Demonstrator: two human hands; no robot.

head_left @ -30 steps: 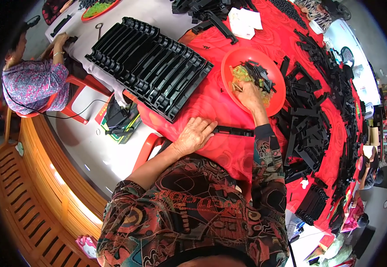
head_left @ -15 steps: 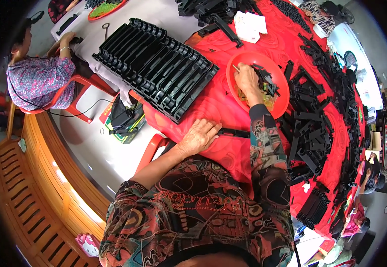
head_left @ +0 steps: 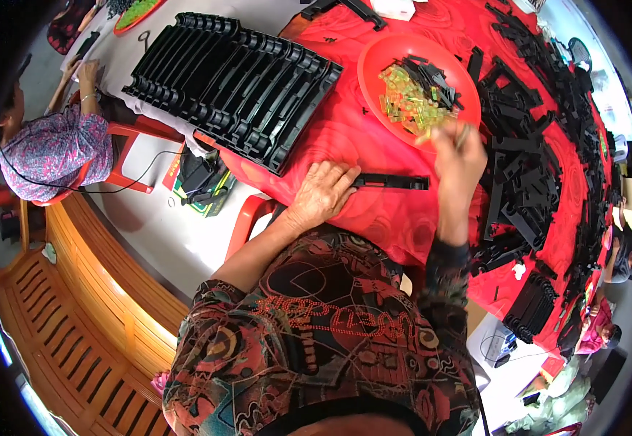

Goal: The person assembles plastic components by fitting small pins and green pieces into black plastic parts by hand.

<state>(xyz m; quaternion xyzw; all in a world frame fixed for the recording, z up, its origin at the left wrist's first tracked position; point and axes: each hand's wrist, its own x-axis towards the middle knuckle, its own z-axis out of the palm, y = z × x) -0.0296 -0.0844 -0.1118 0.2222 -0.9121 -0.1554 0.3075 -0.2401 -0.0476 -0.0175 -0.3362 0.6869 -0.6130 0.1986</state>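
Observation:
My left hand [head_left: 325, 192] rests on the red cloth with its fingers closed over the left end of a slim black plastic strip [head_left: 392, 182]. The rest of the strip lies flat, pointing right. My right hand [head_left: 460, 156] is at the near rim of a red plastic bowl [head_left: 370, 73], its fingers drawn together but smeared by motion. What sits in them is too blurred to name. Inside the bowl are small yellow-green clear pieces [head_left: 410, 102] and narrow black pieces [head_left: 436, 80].
A tray of black ribbed strips [head_left: 221, 87] stands left of the bowl. Heaps of black plastic parts [head_left: 519, 182] cover the right of the red cloth [head_left: 374, 225]. A person [head_left: 54, 152] sits at the far left, near a wooden bench [head_left: 76, 312] and a red chair [head_left: 247, 221].
My right hand has come out of the bowl toward me and to the right, uncovering the yellow-green pieces. My left hand stays on the strip. The view has shifted a little.

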